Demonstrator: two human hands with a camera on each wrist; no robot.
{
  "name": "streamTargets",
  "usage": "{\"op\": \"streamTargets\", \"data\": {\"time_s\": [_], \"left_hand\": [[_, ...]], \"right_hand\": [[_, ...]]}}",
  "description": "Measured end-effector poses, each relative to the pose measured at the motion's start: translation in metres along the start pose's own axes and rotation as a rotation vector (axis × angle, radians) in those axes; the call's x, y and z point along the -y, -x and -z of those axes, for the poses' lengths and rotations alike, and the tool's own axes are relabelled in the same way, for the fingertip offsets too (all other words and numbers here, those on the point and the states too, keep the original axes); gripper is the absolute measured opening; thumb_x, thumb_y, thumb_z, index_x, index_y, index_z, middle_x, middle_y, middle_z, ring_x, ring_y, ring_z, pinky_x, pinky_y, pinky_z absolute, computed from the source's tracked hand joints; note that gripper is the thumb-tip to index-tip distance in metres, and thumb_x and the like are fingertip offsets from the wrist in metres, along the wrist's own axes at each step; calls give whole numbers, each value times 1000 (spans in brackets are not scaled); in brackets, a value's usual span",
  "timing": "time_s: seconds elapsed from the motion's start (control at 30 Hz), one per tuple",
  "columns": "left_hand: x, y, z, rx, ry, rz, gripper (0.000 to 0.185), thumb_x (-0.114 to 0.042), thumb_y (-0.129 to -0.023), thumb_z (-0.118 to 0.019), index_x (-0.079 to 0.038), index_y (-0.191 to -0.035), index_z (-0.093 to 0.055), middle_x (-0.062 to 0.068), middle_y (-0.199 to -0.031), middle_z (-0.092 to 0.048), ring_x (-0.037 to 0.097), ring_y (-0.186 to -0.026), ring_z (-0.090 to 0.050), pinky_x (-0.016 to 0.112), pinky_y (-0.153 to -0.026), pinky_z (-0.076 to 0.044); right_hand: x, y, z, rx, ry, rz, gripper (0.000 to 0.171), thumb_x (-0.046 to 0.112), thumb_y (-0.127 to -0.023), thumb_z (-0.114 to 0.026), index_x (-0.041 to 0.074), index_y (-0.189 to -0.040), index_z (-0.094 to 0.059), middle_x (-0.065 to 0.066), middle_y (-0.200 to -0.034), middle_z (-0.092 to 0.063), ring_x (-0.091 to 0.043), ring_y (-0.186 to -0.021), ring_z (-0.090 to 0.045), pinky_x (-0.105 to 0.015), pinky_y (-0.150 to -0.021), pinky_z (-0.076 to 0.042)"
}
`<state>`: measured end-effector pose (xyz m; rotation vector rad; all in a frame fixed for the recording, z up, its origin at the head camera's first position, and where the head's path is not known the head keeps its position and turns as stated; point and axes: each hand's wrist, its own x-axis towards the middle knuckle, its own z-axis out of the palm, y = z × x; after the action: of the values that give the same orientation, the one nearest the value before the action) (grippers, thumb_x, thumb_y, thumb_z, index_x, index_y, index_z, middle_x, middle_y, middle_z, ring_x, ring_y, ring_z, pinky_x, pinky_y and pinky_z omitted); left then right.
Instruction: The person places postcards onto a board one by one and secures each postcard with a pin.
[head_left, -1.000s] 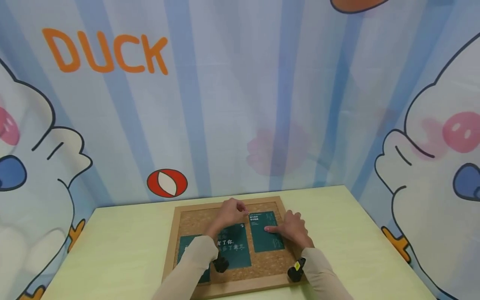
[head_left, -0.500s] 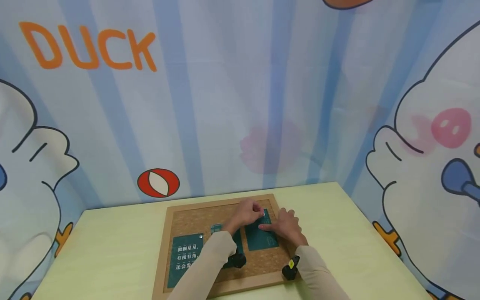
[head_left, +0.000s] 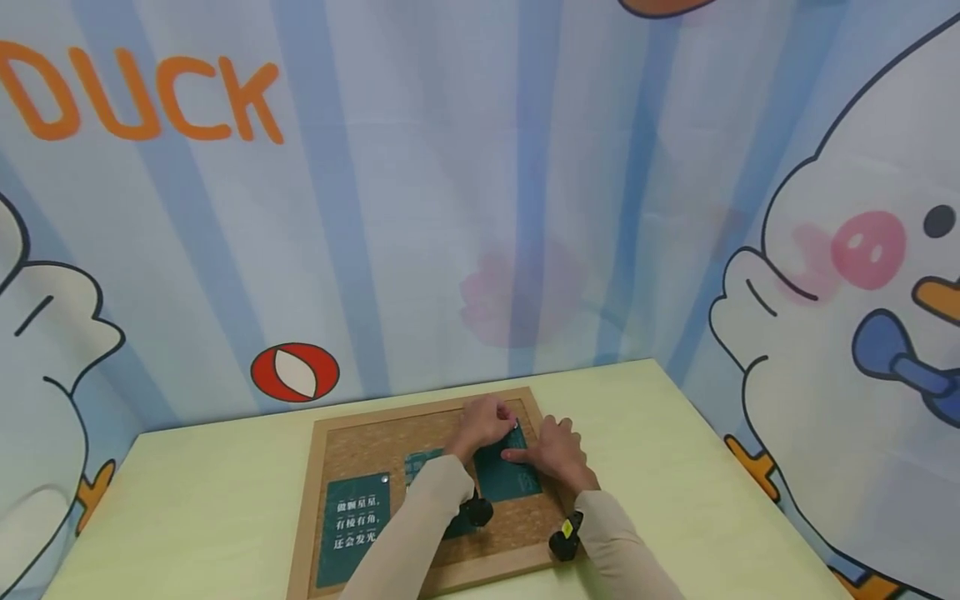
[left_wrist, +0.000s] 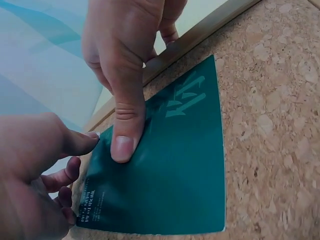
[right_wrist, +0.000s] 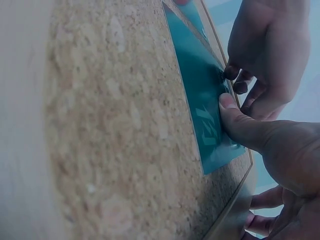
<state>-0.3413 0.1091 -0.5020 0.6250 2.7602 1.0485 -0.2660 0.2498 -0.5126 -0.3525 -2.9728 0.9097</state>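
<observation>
dark green cards with white lettering, speckled tan cork board, pale yellow-green table

Pale table under seemingly flat corkboard

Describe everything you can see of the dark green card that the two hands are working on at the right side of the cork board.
The dark green card is a thin, flat rectangle, paper or card by its look, with pale printed characters at one end and small text lines at the other. It lies flat on the cork board near the wooden frame's right rail. The right hand presses one straight finger on it, holding it down. The left hand pinches at its far corner; what it pinches is too small to tell.
</observation>
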Motion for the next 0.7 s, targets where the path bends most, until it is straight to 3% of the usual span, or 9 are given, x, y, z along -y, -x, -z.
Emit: {"op": "streamTargets", "data": {"time_s": [0.23, 0.7], "left_hand": [[1, -4, -5, -25, -38, 44, 14, -18, -98, -69, -9, -92, -77, 2, -87, -67, 29, -97, -57, 54, -98, -39], [-7, -6, -5, -18, -73, 172, 24, -22, -100, -61, -12, -81, -72, 3, -84, -61, 32, -96, -51, 52, -93, -40]], "right_hand": [[1, 0, 0, 4, 11, -8, 81, 55, -75, -90, -7, -115, -57, -31, -116, -51, -50, -100, -56, -61, -77, -51], [-1, -2, -3, 14, 18, -8, 72, 58, -75, -89, 0, -98, -53, -27, -111, -49, -44, -91, -54, -52, -68, -47]]}}
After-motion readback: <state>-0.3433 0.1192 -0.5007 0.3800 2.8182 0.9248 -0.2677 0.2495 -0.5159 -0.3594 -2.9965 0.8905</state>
